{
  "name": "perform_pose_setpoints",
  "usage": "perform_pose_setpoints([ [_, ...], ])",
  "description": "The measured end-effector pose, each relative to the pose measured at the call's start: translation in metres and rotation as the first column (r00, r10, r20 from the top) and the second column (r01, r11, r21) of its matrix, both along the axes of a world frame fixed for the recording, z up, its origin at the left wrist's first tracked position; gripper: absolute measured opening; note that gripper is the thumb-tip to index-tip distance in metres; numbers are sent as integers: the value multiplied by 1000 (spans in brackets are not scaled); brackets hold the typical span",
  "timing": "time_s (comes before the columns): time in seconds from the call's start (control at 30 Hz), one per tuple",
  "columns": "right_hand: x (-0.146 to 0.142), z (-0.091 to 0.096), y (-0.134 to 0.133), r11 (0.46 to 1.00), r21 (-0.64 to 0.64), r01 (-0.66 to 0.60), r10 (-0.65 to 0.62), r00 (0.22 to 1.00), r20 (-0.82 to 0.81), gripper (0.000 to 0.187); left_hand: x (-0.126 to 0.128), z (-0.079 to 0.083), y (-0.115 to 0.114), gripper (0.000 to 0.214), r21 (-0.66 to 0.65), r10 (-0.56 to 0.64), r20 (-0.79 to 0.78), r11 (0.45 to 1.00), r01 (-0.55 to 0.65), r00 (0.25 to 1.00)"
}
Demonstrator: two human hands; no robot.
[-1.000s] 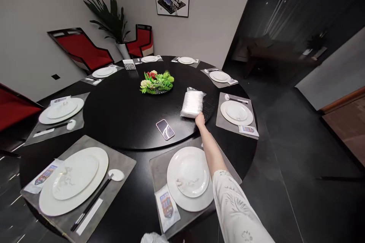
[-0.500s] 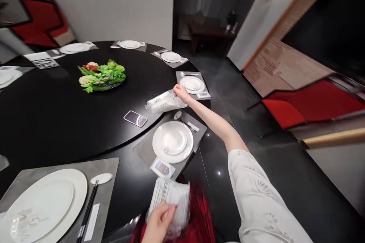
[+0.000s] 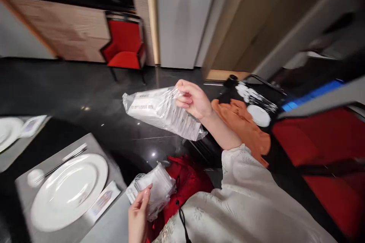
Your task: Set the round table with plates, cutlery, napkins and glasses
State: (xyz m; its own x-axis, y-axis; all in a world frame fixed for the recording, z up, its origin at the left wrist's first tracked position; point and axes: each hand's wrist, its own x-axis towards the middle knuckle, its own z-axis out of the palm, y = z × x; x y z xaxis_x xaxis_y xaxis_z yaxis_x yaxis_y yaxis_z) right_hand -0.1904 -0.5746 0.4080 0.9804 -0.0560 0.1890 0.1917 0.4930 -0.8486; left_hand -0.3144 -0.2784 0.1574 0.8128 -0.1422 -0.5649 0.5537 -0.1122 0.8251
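Note:
Pinched at its top end by my right hand [image 3: 196,100], a clear plastic bag of white packets [image 3: 151,108] hangs above the dark floor. Printed lettering shows on one packet, and the others lie stacked in a row. My left hand [image 3: 139,210] is closed on a second clear plastic bag of white packets [image 3: 158,184], low in front of me against red cloth [image 3: 186,174]. To the left of that hand, a white plate [image 3: 70,193] rests on a grey placemat [image 3: 31,205]. Beside the plate lies a printed white packet [image 3: 104,199].
Chopsticks [image 3: 62,163] and a small white rest [image 3: 35,177] lie behind the plate. A red chair [image 3: 125,41] stands by the far wall. At right, a dark cart [image 3: 268,97] bears white dishes and orange cloth [image 3: 242,125]; red seating [image 3: 313,140] is beyond it.
My right hand has lifted its bag off the round table. The view has swung right, from the table toward the cart and chairs. My left hand still holds its bag.

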Motion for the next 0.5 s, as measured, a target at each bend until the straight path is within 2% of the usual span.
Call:
perform_pose_setpoints([
  [0.07, -51, 27, -60, 982, 18, 187, -188, 981, 42, 17, 8, 3, -20, 55, -32, -46, -20, 998, 46, 999],
  [0.13, -98, 48, -113, 930, -28, 365, -363, 929, 68, 22, 13, 3, -43, 52, -44, -99, -16, 994, 98, 995],
  [0.2, -135, 58, -162, 834, -131, 536, -529, 844, 85, 27, 15, 0, -69, 50, -49, -121, 7, 991, 121, 993],
  [0.27, -161, 53, -207, 716, -232, 658, -650, 750, 121, 29, 14, -3, -96, 50, -51, -107, 28, 993, 109, 994],
  [0.33, -181, 28, -243, 600, -365, 712, -713, 683, 160, 26, 12, -2, -121, 52, -29, -75, 40, 997, 77, 996],
  [0.4, -197, -15, -266, 470, -599, 648, -723, 672, 160, 20, 7, 5, -144, 54, 2, -34, 44, 999, 34, 998],
  [0.47, -211, -67, -278, 332, -846, 417, -691, 718, 83, 18, -1, 20, -163, 54, 3, 13, 48, 1000, -13, 999],
  [0.5, -216, -92, -280, 282, -916, 287, -672, 740, 25, 20, -5, 30, -172, 54, -4, 32, 55, 999, -32, 998],
])
